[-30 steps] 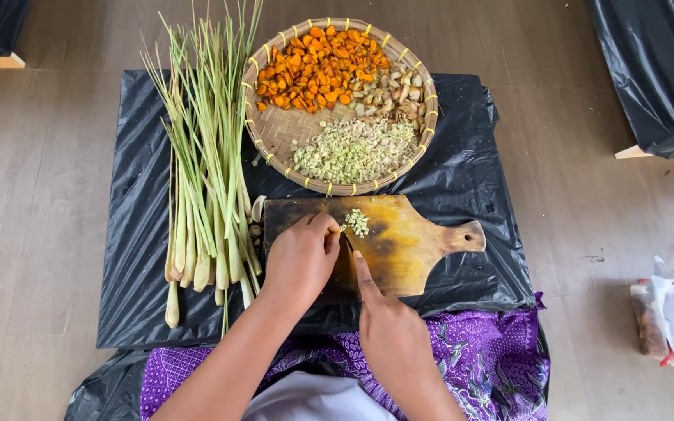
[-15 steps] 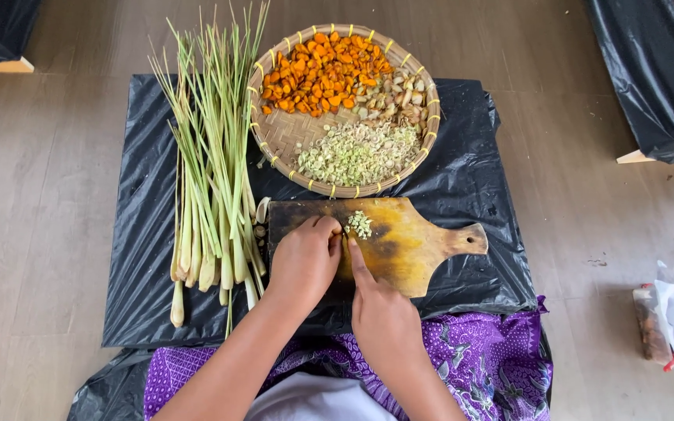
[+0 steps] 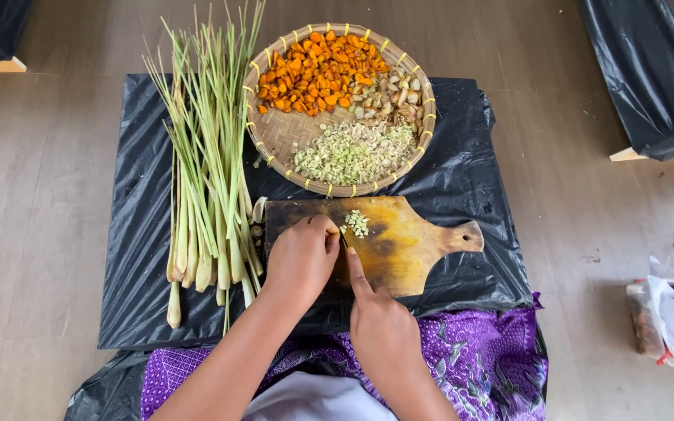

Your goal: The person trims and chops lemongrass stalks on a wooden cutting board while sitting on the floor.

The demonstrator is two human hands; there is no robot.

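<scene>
1. The left hand [image 3: 299,261] lay curled, knuckles up, on the wooden cutting board [image 3: 407,242], fingers bunched as if pinning something beneath; what it held was hidden.
2. The right hand [image 3: 384,331] was closed around a knife handle, forefinger stretched along the blade's back, which was barely visible between the two hands.
3. Just beyond the fingertips sat a small heap of chopped lemongrass [image 3: 356,223] on the board.
4. A bundle of lemongrass stalks [image 3: 208,179] lay left of the board, touching its edge.
5. Behind the board stood a round woven tray [image 3: 282,136] holding orange turmeric slices [image 3: 313,74], pale root pieces [image 3: 391,93] and sliced lemongrass [image 3: 352,152].
6. Everything rested on black plastic sheeting [image 3: 477,187] over a wooden floor.
</scene>
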